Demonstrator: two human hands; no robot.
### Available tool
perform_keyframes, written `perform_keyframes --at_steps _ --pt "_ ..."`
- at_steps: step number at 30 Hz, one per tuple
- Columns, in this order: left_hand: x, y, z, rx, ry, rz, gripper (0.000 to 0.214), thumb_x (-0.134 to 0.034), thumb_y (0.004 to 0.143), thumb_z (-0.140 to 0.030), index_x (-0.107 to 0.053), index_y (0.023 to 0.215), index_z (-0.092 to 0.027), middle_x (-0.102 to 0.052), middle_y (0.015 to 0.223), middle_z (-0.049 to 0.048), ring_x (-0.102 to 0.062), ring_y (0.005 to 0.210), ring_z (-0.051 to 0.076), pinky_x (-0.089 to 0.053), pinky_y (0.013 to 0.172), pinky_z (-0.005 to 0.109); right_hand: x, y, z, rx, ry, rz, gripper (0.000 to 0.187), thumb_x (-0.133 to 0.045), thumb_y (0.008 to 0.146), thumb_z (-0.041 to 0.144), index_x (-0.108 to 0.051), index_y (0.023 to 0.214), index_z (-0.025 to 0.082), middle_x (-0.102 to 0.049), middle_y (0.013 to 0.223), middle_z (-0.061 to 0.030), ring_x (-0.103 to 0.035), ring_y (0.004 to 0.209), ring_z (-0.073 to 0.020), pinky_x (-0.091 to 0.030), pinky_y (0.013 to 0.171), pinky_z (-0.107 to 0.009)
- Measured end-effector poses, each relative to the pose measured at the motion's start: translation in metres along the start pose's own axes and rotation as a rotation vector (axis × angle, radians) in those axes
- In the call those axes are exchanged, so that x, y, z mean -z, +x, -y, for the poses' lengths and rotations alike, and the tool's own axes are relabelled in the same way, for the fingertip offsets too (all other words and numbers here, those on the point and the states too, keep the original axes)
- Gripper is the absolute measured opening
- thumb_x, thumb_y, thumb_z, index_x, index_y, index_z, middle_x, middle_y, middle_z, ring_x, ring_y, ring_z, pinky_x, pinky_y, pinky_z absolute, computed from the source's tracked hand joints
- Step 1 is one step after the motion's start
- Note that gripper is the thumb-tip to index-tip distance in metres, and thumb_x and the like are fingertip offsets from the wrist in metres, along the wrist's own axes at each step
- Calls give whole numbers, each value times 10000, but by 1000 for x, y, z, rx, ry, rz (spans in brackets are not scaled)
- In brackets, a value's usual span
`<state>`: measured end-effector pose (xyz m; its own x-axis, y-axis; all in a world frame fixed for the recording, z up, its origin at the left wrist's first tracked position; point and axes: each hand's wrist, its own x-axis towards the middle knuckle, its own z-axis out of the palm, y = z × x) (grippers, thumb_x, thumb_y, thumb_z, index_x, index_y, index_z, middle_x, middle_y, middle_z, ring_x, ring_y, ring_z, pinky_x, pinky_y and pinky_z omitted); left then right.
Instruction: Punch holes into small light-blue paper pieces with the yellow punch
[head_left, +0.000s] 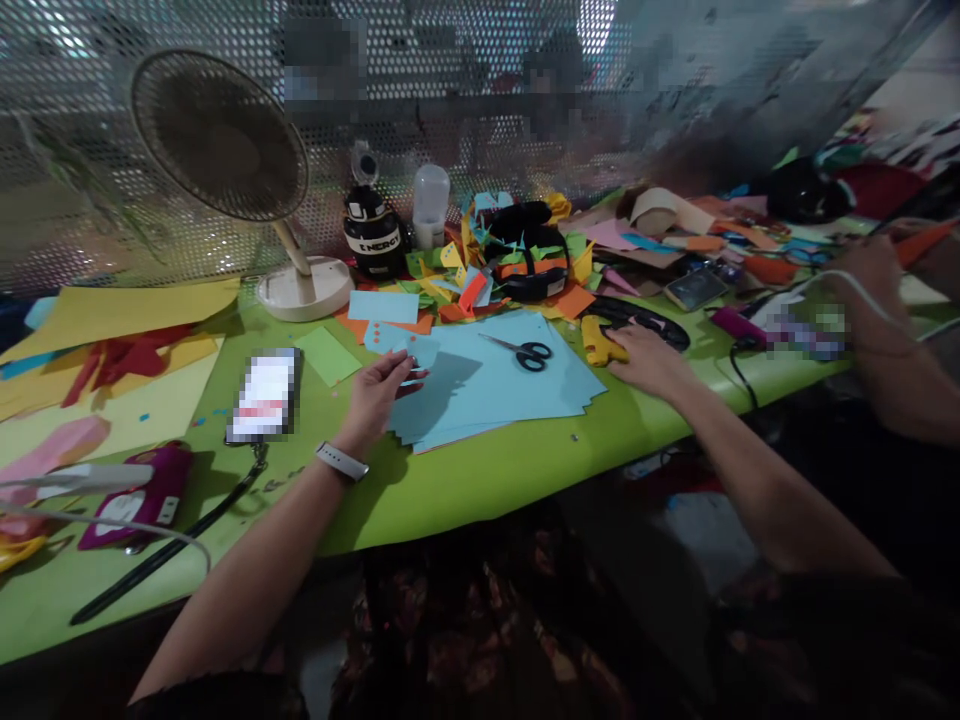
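Observation:
My left hand (381,395), with a pale wristband, is closed in a pinch at a light blue paper piece (409,343) that has small orange dots at one end. Under and beside it lies a stack of light blue paper sheets (480,400). Black-handled scissors (525,353) rest on that stack, blades toward the left. At the stack's right edge, my right hand (649,358) is closed on a yellow hand tool (598,342); the fingers partly hide it, and its exact kind cannot be made out.
A fan (304,290), a black bottle (373,235) and a clear bottle (431,205) stand at the back by a mesh panel. Paper scraps (450,285) and headphones (532,265) lie behind the stack. A phone (264,395) is at left; another person's hand (874,290) is at right.

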<state>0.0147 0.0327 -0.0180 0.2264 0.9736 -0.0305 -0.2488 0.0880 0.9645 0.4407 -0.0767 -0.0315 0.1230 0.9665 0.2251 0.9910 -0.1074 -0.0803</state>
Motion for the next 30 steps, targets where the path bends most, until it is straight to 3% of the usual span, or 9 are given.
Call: perform_keyframes --at_steps 5,7,10,12,16,21,23,26,30 --pt "0 0 1 0 -36 -3 413 -868 607 -384 -710 897 -136 -694 848 28 -718 771 162 -591 750 318 5 8 13 -50 -32 -18 352 -641 707 130 -704 1052 104 -614 1141 -239 -557 1080 -331 -422 910 -415" --pt "1 0 2 -2 -49 -3 404 -865 611 -391 -712 889 -142 -696 850 28 -719 784 167 -591 759 324 10 7 16 -108 -28 -96 322 -640 724 126 -696 1040 96 -605 1144 -266 -549 1098 -345 -423 896 -431" --pt "2 0 3 -12 -65 -2 384 -850 636 -395 -715 901 -152 -703 861 33 -720 804 177 -588 772 335 17 10 25 -340 217 -324 284 -637 764 142 -674 1043 107 -629 1118 -285 -576 1103 -330 -441 868 -426" --pt "2 0 3 -16 -76 -6 377 -844 647 -392 -714 909 -154 -705 861 35 -720 808 184 -587 771 344 22 16 40 -427 501 -391 251 -636 806 215 -663 1041 129 -670 1061 -256 -648 987 -276 -482 761 -380" --pt "0 -3 0 -25 -66 -30 382 -834 660 -396 -710 930 -155 -702 863 33 -720 806 184 -583 772 348 27 34 103 -203 1157 -196 317 -698 777 415 -671 971 165 -710 1026 -168 -683 716 -172 -450 506 -264" --pt "2 -1 1 -48 -60 -76 398 -836 654 -411 -705 923 -149 -703 855 35 -720 802 183 -582 743 329 31 54 196 -95 1382 16 354 -805 642 464 -683 816 181 -709 774 -51 -559 496 -110 -393 383 -233" --pt "3 0 2 -60 -69 -92 396 -842 648 -410 -704 910 -148 -701 841 35 -722 797 187 -583 724 320 30 57 221 -49 1375 77 351 -806 645 459 -697 835 185 -706 755 -46 -564 512 -125 -453 421 -265" --pt "4 1 2 -70 -76 -105 389 -840 658 -406 -709 918 -149 -702 839 37 -722 791 185 -586 716 315 18 59 241 78 1348 67 357 -789 674 469 -712 896 200 -727 851 -57 -665 743 -210 -578 662 -369" --pt "3 1 2 -63 -63 -105 385 -835 664 -411 -710 922 -154 -712 856 40 -721 792 190 -592 734 342 -6 57 246 129 1303 22 292 -764 719 469 -715 872 225 -726 881 -44 -672 859 -254 -569 814 -461"
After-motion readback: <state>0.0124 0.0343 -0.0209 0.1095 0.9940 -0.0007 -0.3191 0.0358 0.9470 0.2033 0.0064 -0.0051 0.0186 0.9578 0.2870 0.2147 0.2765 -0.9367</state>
